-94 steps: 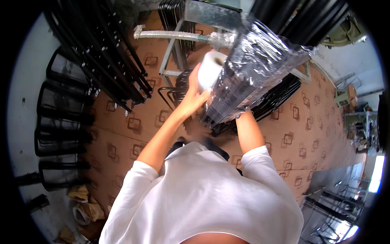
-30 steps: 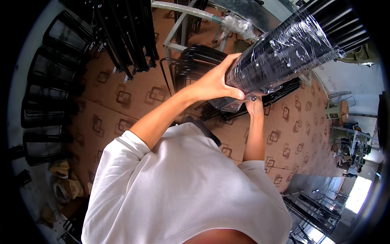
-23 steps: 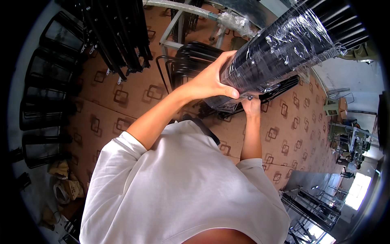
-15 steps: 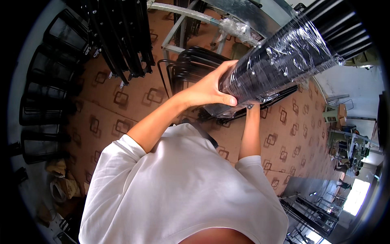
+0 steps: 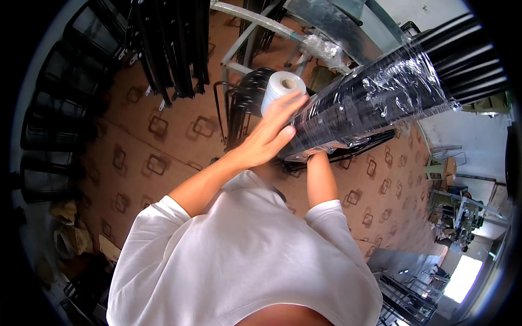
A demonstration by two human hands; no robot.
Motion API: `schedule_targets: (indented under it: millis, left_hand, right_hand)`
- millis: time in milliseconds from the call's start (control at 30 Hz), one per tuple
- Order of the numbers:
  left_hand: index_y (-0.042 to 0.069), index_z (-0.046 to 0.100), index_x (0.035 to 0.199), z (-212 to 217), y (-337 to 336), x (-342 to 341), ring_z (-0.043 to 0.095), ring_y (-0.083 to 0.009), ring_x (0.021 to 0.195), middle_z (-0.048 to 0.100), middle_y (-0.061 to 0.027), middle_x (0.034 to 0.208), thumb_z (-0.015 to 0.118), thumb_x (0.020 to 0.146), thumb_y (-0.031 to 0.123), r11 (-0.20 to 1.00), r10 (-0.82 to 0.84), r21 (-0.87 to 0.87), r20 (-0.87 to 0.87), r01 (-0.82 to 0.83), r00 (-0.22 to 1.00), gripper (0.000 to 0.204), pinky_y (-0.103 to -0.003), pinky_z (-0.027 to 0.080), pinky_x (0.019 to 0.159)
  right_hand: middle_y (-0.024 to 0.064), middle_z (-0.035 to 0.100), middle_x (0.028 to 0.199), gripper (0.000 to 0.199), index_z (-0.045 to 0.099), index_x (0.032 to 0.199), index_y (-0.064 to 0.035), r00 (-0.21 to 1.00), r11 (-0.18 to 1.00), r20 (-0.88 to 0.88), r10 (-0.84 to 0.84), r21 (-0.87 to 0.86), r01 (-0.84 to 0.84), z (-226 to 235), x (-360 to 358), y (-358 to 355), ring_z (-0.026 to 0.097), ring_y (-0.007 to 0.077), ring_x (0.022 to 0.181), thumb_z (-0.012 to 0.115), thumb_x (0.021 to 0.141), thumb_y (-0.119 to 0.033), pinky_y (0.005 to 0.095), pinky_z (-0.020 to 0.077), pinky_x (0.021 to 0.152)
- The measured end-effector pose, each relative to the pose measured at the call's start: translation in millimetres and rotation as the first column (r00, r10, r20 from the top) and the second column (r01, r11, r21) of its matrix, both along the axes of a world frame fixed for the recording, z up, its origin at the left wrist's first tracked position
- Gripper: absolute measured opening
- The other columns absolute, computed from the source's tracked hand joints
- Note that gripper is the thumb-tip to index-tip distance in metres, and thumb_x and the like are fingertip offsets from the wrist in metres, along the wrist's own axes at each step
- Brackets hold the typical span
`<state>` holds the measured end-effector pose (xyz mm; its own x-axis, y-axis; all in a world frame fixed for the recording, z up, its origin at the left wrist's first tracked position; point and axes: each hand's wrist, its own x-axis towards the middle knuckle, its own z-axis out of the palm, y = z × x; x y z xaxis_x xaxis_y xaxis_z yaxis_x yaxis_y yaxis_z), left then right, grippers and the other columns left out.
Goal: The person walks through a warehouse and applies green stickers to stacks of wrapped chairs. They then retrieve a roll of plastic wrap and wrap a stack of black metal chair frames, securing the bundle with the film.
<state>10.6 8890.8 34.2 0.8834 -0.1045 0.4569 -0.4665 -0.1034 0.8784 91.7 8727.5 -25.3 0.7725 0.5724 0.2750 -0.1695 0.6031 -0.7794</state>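
Observation:
A long bundle of black metal tubes [image 5: 462, 65] slants up to the right, wrapped over its nearer part in shiny clear stretch film [image 5: 402, 81]. My left hand [image 5: 271, 130] lies at the bundle's lower left end, fingers stretched out and thumb apart. Just beyond those fingers shows a white roll of stretch film [image 5: 284, 89] with a cardboard core; its lower part is hidden, and whether my fingers touch it I cannot tell. My right forearm [image 5: 322, 179] reaches up under the bundle. The fingers of my right hand are hidden behind the bundle.
Black bent tube frames [image 5: 244, 103] stand below the bundle. Black metal parts hang [image 5: 168, 49] at upper left, near a pale metal rack [image 5: 255, 19]. Black chair-like frames [image 5: 54, 119] line the left side. Patterned brown flooring [image 5: 157, 130] lies beneath.
My left hand has slid off its grip around the bundle's end, and its fingers have straightened. The film roll has come into view beside it. My right forearm has shifted left under the bundle.

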Motion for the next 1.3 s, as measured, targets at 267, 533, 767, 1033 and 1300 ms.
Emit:
schedule_targets:
  millis: [267, 533, 767, 1033, 1300]
  left_hand:
    - [0.000, 0.026, 0.127, -71.1, 17.5, 34.7, 0.041, -0.0291, 0.115, 0.040, -0.0192, 0.122, 0.077, 0.059, 0.031, 0.963, 0.063, -0.239, -0.233, -0.120, 0.970, 0.090, -0.036, 0.031, 0.097]
    - [0.006, 0.040, 0.120, -68.8, 76.7, -28.6, 0.052, -0.0255, 0.104, 0.053, -0.0114, 0.110, 0.077, 0.055, 0.031, 0.998, 0.037, 0.069, -0.356, -0.014, 0.934, 0.079, -0.035, 0.039, 0.089]
    - [0.007, 0.042, 0.118, -46.3, 73.4, -84.3, 0.048, -0.0318, 0.107, 0.050, -0.0131, 0.115, 0.079, 0.053, 0.025, 0.944, -0.068, 0.300, -0.236, 0.139, 0.969, 0.077, -0.040, 0.039, 0.092]
    - [0.005, 0.038, 0.121, -29.7, 56.4, -83.3, 0.054, -0.0344, 0.099, 0.053, -0.0197, 0.111, 0.077, 0.057, 0.033, 0.871, -0.335, 0.265, -0.294, 0.413, 0.895, 0.080, -0.040, 0.044, 0.086]
    - [0.003, 0.021, 0.133, -27.3, 53.9, -97.9, 0.052, -0.0383, 0.100, 0.043, -0.0246, 0.121, 0.070, 0.068, 0.019, 0.777, -0.427, 0.472, -0.093, 0.418, 0.899, 0.083, -0.041, 0.041, 0.089]
  right_hand:
    - [0.0146, 0.035, 0.134, 0.043, 0.043, 0.124, -0.0040, 0.997, 0.998, 0.047, 0.056, -0.028, -0.055, 9.9, -9.8, 19.9, 0.034, 0.0298, 0.123, 0.046, 0.086, -0.023, 0.0436, 0.0276, 0.102]
    - [0.0231, 0.026, 0.137, 0.042, 0.043, 0.123, -0.0021, 0.988, 0.972, -0.013, 0.153, -0.179, -0.153, 4.8, -8.1, 23.7, 0.022, 0.0351, 0.129, 0.039, 0.091, -0.028, 0.0521, 0.0208, 0.103]
    - [0.0194, 0.051, 0.114, 0.039, 0.043, 0.117, 0.0019, 0.825, 0.909, -0.480, -0.300, -0.407, 0.093, -54.9, -62.1, -65.7, 0.053, 0.0287, 0.102, 0.045, 0.087, -0.023, 0.0377, 0.0428, 0.088]
    - [0.0168, 0.025, 0.137, 0.098, 0.023, 0.132, 0.0011, 0.946, 0.688, 0.212, -0.244, -0.650, 0.323, 22.8, -198.8, 23.6, 0.024, 0.0253, 0.128, 0.079, 0.058, -0.033, 0.0389, 0.0222, 0.104]
    - [0.0139, 0.046, 0.114, 0.089, 0.034, 0.121, 0.0018, 0.810, 0.650, 0.455, -0.369, -0.497, 0.575, 12.1, -208.9, 14.5, 0.047, 0.0233, 0.104, 0.082, 0.052, -0.027, 0.0352, 0.0374, 0.089]
